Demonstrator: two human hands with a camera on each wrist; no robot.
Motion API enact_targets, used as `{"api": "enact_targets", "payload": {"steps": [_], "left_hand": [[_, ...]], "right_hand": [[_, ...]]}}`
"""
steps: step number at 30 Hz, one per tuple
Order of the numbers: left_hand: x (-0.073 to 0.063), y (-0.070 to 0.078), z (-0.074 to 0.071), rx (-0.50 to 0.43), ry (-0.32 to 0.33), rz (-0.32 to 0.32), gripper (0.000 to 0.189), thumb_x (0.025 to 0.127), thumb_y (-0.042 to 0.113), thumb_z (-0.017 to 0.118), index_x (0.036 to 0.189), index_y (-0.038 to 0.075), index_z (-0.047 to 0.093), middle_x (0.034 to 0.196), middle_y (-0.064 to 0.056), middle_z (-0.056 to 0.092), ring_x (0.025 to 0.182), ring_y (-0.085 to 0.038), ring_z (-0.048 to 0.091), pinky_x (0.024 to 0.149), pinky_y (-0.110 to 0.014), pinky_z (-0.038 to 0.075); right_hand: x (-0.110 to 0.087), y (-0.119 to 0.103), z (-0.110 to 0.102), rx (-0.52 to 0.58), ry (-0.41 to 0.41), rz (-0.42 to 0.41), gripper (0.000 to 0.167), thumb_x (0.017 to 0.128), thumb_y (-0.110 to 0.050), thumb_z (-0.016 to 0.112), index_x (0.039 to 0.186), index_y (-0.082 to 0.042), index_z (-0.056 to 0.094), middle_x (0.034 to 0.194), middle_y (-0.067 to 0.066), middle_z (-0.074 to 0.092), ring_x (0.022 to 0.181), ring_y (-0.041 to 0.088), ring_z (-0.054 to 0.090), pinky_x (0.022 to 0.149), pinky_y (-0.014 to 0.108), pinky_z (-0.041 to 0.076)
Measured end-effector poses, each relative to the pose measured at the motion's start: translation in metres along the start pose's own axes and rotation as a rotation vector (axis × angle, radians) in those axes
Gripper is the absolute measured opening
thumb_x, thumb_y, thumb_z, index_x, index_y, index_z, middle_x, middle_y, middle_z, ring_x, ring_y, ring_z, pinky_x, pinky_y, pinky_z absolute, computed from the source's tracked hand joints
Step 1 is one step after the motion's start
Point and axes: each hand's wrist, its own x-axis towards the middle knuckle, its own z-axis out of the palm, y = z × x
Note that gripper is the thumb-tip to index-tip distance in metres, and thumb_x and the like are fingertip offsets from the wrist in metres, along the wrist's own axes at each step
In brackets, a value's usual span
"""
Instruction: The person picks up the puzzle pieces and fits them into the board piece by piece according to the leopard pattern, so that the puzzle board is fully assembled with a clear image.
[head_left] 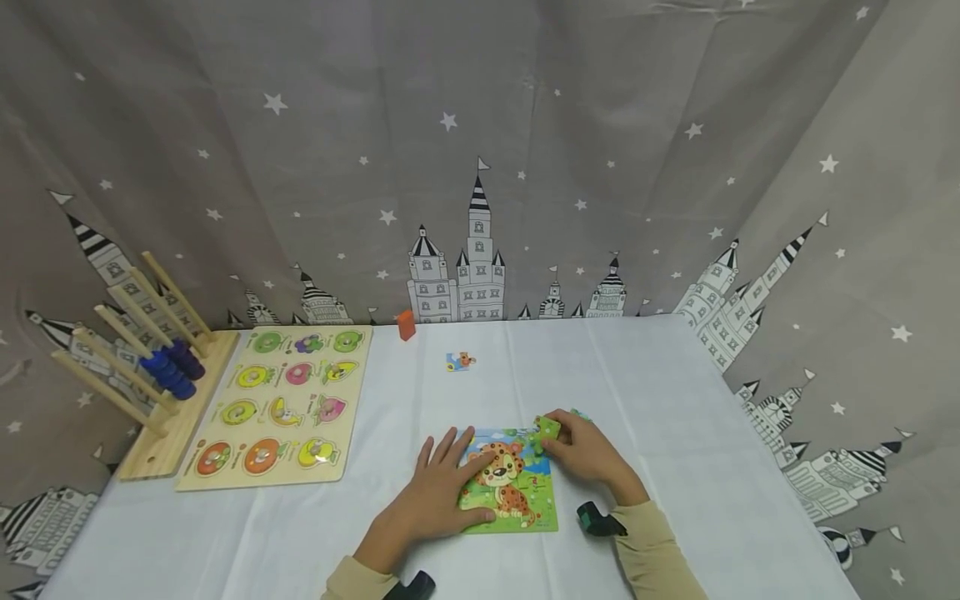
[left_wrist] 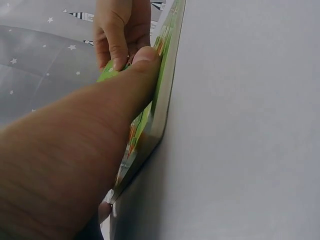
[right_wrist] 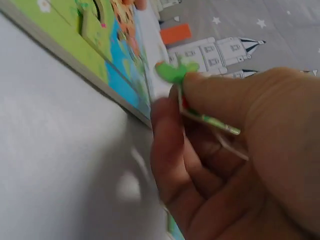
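Observation:
A jigsaw board (head_left: 517, 521) with a spotted leopard cub on grass lies on the white cloth. My left hand (head_left: 438, 492) rests on its left side with fingers spread, and the thumb lies along the lower part. My right hand (head_left: 588, 454) pinches a green puzzle piece (head_left: 547, 427) between thumb and fingertips over the board's upper right corner. In the right wrist view the held green piece (right_wrist: 172, 73) appears tilted and slightly above the board (right_wrist: 65, 45). Another loose piece (head_left: 579, 413) shows partly behind the right hand.
A small puzzle piece (head_left: 459, 361) lies beyond the board. An orange block (head_left: 406, 325) stands at the cloth's back edge. To the left are a wooden fruit puzzle board (head_left: 300, 475) and a peg stand (head_left: 138, 462) with blue and purple rings (head_left: 168, 375).

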Motion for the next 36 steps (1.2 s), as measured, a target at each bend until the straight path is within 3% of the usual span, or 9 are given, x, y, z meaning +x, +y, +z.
{"api": "enact_targets", "payload": {"steps": [3, 6, 10, 14, 20, 23, 27, 31, 36], "left_hand": [[0.000, 0.000, 0.001, 0.004, 0.004, 0.001, 0.083, 0.085, 0.069, 0.066, 0.154, 0.026, 0.047, 0.169, -0.017, 0.025, 0.156, -0.046, 0.018, 0.120, -0.074, 0.014], [0.000, -0.001, 0.002, 0.001, -0.002, 0.000, 0.083, 0.085, 0.070, 0.065, 0.154, 0.027, 0.046, 0.169, -0.016, 0.024, 0.156, -0.046, 0.017, 0.120, -0.074, 0.014], [0.000, -0.001, 0.002, 0.002, -0.014, -0.005, 0.083, 0.086, 0.071, 0.064, 0.155, 0.028, 0.045, 0.170, -0.016, 0.023, 0.157, -0.045, 0.016, 0.121, -0.073, 0.013], [0.000, -0.001, 0.001, 0.024, 0.006, 0.000, 0.083, 0.086, 0.071, 0.064, 0.154, 0.027, 0.046, 0.169, -0.016, 0.024, 0.156, -0.045, 0.018, 0.121, -0.073, 0.014], [-0.001, 0.000, 0.000, -0.005, -0.002, 0.003, 0.083, 0.086, 0.070, 0.065, 0.154, 0.025, 0.047, 0.169, -0.018, 0.025, 0.156, -0.046, 0.018, 0.120, -0.074, 0.014], [-0.001, -0.001, 0.001, 0.000, -0.013, -0.010, 0.083, 0.087, 0.071, 0.063, 0.155, 0.027, 0.046, 0.170, -0.015, 0.023, 0.157, -0.045, 0.016, 0.121, -0.072, 0.012], [-0.001, -0.002, 0.001, 0.019, 0.000, -0.008, 0.083, 0.086, 0.071, 0.063, 0.154, 0.027, 0.046, 0.169, -0.015, 0.024, 0.157, -0.045, 0.017, 0.121, -0.072, 0.014], [0.000, -0.001, 0.001, 0.007, 0.002, -0.008, 0.083, 0.086, 0.070, 0.064, 0.154, 0.027, 0.046, 0.169, -0.016, 0.024, 0.156, -0.045, 0.017, 0.121, -0.072, 0.013], [0.001, -0.002, 0.003, -0.001, -0.005, -0.008, 0.083, 0.086, 0.071, 0.063, 0.154, 0.027, 0.046, 0.169, -0.015, 0.024, 0.156, -0.045, 0.017, 0.121, -0.073, 0.013]], "right_hand": [[-0.002, 0.001, -0.004, -0.067, 0.068, 0.047, 0.032, 0.095, -0.018, 0.071, 0.126, -0.010, 0.066, 0.079, 0.001, 0.059, 0.070, 0.015, 0.051, 0.063, 0.028, 0.040], [-0.009, 0.001, -0.003, -0.197, 0.149, 0.063, 0.038, 0.092, -0.019, 0.075, 0.128, -0.007, 0.065, 0.095, 0.007, 0.065, 0.084, 0.021, 0.061, 0.074, 0.037, 0.052], [-0.019, -0.007, 0.004, -0.301, 0.179, -0.039, 0.049, 0.086, -0.027, 0.082, 0.128, -0.008, 0.066, 0.121, 0.011, 0.064, 0.107, 0.028, 0.065, 0.093, 0.047, 0.056], [-0.024, -0.014, 0.013, -0.263, 0.155, -0.125, 0.040, 0.087, -0.026, 0.082, 0.122, -0.010, 0.070, 0.118, 0.008, 0.064, 0.101, 0.027, 0.065, 0.086, 0.045, 0.055], [-0.026, -0.008, 0.021, -0.231, 0.238, -0.093, 0.022, 0.089, -0.015, 0.079, 0.109, -0.010, 0.075, 0.108, 0.008, 0.074, 0.127, 0.037, 0.062, 0.105, 0.052, 0.051], [-0.025, -0.004, 0.021, -0.217, 0.247, -0.094, 0.027, 0.088, -0.017, 0.080, 0.112, -0.009, 0.073, 0.099, 0.002, 0.072, 0.098, 0.023, 0.069, 0.086, 0.039, 0.056], [-0.023, -0.001, 0.021, -0.153, 0.221, -0.066, 0.032, 0.087, -0.017, 0.081, 0.115, -0.007, 0.070, 0.087, -0.005, 0.065, 0.068, 0.007, 0.050, 0.063, 0.024, 0.043], [-0.022, -0.002, 0.020, -0.122, 0.200, -0.023, 0.031, 0.089, -0.018, 0.080, 0.115, -0.006, 0.070, 0.085, -0.007, 0.062, 0.067, 0.003, 0.046, 0.063, 0.022, 0.040], [-0.024, -0.007, 0.016, -0.116, 0.145, 0.022, 0.044, 0.084, -0.021, 0.084, 0.121, -0.004, 0.068, 0.086, -0.005, 0.061, 0.068, 0.006, 0.048, 0.062, 0.023, 0.040]]}}
